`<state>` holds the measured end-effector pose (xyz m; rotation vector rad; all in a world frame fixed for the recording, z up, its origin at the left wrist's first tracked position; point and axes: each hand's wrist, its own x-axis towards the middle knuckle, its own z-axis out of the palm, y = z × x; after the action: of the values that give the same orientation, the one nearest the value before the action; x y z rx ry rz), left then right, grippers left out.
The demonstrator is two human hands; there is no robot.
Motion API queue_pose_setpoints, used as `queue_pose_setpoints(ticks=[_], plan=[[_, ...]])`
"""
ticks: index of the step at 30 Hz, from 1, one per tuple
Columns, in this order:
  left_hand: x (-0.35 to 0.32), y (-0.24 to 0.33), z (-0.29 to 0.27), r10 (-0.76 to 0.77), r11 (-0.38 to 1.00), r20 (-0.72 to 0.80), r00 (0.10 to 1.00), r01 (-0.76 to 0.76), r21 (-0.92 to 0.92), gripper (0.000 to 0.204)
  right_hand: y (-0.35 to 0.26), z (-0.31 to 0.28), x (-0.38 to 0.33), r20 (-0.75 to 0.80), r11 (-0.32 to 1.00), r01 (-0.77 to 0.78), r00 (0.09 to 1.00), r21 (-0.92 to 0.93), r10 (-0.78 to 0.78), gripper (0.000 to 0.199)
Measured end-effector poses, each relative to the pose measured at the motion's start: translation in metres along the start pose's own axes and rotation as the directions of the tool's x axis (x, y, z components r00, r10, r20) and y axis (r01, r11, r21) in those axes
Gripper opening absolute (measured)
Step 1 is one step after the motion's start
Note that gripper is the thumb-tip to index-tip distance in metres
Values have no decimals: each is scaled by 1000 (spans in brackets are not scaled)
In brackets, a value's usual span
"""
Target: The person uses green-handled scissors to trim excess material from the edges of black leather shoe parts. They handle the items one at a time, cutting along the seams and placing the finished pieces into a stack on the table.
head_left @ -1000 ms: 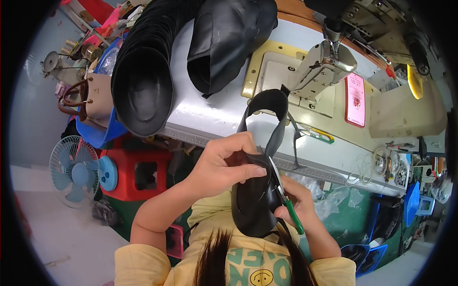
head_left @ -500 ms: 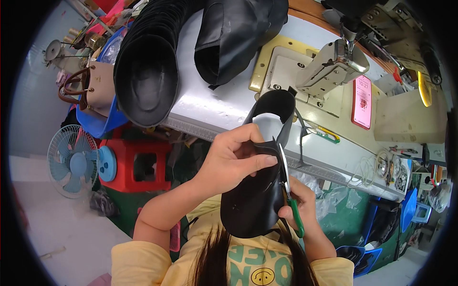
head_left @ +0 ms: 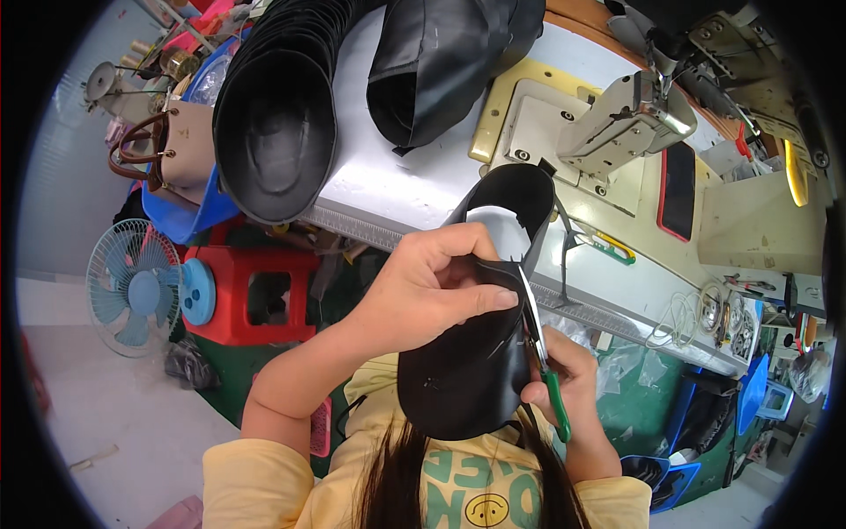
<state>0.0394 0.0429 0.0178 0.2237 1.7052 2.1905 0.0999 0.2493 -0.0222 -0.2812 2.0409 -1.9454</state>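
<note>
My left hand (head_left: 449, 286) pinches the edge of a black leather shoe upper (head_left: 458, 375) between thumb and fingers and holds it up in front of my chest. Its far end opens into a black collar, with a pale grey-white patch showing inside. My right hand (head_left: 568, 370) is closed round the green handles of a pair of scissors (head_left: 555, 401). The scissor blades point away from me and lie along the upper's right edge, close to my left thumb. Whether they are cutting cannot be made out.
A long stack of black uppers (head_left: 275, 137) and another black upper (head_left: 432, 79) lie on the white table beside a sewing machine (head_left: 630, 123). A phone (head_left: 677, 191) and a yellow-green cutter (head_left: 608, 247) rest nearby. Left stand a red stool (head_left: 225, 300) and a fan (head_left: 141, 286).
The phone's screen, lit pink before, is now dark. Both hands, the upper and the scissors keep nearly the same pose, while the view has shifted slightly.
</note>
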Motion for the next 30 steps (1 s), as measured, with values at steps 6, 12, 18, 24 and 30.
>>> queue_pose_setpoints(ticks=[6, 12, 18, 24, 30], plan=[[3, 13, -6, -40, 991, 59, 997, 32, 126, 14, 2, -2, -3, 1, 997, 31, 1000, -70, -31, 66], [1, 16, -12, -65, 977, 77, 995, 48, 207, 15, 5, -6, -7, 32, 985, 54, 998, -166, -49, 63], [0, 26, -20, -51, 931, 143, 988, -5, 365, 14, 1, -12, -10, 106, 975, 45, 994, -217, -23, 59], [2, 28, -22, -72, 826, 240, 968, -78, 559, 21, 1, -14, -12, 137, 984, -45, 988, -170, 69, 54], [-2, 29, 1, 377, 575, 96, 921, -314, 756, 36, 14, -13, -3, 84, 963, -269, 960, -6, 268, 47]])
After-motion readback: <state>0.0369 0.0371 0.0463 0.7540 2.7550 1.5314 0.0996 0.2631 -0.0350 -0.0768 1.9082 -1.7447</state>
